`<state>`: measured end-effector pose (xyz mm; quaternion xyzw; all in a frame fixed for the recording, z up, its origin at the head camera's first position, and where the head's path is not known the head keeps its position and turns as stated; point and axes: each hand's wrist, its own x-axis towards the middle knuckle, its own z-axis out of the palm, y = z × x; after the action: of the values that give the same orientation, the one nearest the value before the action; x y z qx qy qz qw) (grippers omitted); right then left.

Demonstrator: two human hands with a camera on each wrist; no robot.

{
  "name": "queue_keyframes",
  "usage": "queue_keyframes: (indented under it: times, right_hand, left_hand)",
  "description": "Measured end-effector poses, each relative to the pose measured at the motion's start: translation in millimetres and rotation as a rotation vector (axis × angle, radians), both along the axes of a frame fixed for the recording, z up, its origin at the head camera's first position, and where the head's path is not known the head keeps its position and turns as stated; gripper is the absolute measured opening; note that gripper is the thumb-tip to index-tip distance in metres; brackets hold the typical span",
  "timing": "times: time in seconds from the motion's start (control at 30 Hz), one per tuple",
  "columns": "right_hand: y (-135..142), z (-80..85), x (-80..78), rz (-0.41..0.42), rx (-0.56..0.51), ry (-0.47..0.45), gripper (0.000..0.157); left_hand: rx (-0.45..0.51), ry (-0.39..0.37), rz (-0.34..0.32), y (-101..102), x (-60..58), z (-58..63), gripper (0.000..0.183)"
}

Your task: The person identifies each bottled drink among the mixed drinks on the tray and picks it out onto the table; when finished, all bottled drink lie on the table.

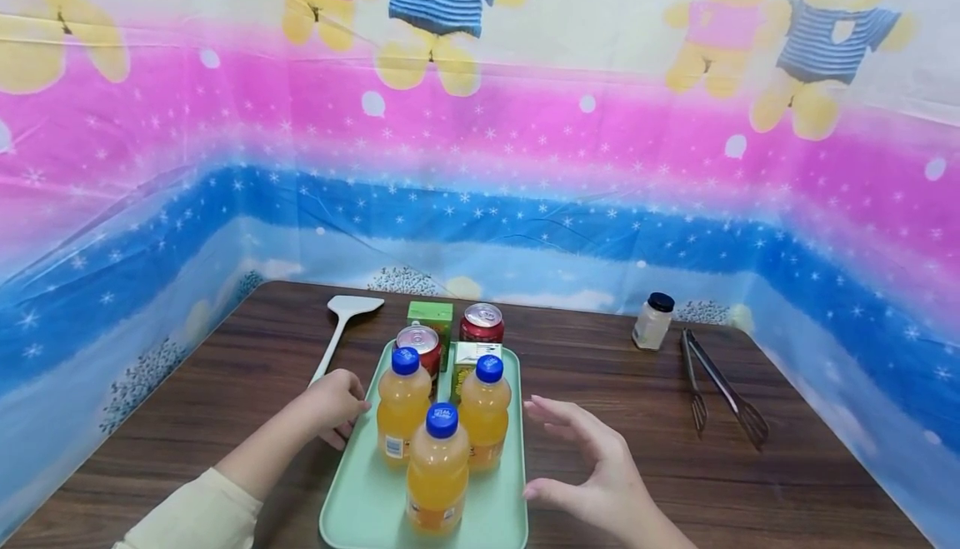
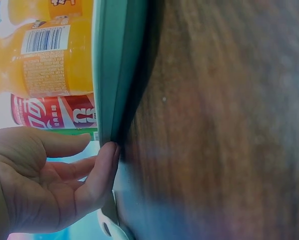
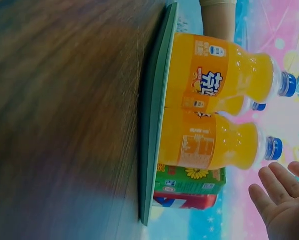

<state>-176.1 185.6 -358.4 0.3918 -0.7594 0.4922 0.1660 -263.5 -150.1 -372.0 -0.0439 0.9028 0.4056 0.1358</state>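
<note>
A pale green tray (image 1: 352, 503) lies on the dark wooden table, carrying three upright bottles of orange drink with blue caps: a front bottle (image 1: 437, 482), a left bottle (image 1: 403, 416) and a right bottle (image 1: 484, 411). Behind them stand two red soda cans and two green drink cartons, among them a front can (image 1: 420, 341) and a back carton (image 1: 431, 312). My left hand (image 1: 333, 407) is at the tray's left edge, its fingertips (image 2: 109, 155) against the outer rim and the thumb apart. Off the tray's right side, my right hand (image 1: 596, 466) holds nothing, fingers and thumb spread.
A white spatula (image 1: 339, 332) lies beyond my left hand. Toward the back right stand a small jar (image 1: 654, 322) with a black lid and, beside it, metal tongs (image 1: 720, 382) lying flat. A printed cloth (image 1: 540, 207) hangs around the table's back and sides.
</note>
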Motion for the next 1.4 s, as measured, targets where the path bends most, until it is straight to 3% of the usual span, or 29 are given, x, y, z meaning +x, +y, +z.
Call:
queue_keyframes:
  times: [0.2,0.33,1.17,1.27,1.4]
  right_hand:
    - [-5.7,-0.5,1.3,0.015,0.012,-0.052,0.075]
    - [-9.1,-2.6,-0.1,0.036,0.008,-0.036,0.077]
    - [-35.6,-2.2,0.5,0.133,-0.034,-0.081,0.063]
    - [-40.3,0.2,3.6,0.133,-0.035,-0.101,0.061]
    - [-45.6,1.3,6.0,0.129,-0.051,-0.194,0.06]
  left_hand:
    - [0.02,-0.02,0.012,-1.7,0.4,-0.7,0.023]
    - [0.026,-0.026,0.01,-2.4,0.6,-0.6,0.029]
    - [0.035,-0.014,0.0,-1.2,1.4,-0.4,0.025]
    - [0.033,-0.021,0.008,-0.9,0.9,-0.4,0.024]
    - [0.028,-0.021,0.012,-0.9,0.9,-0.2,0.024]
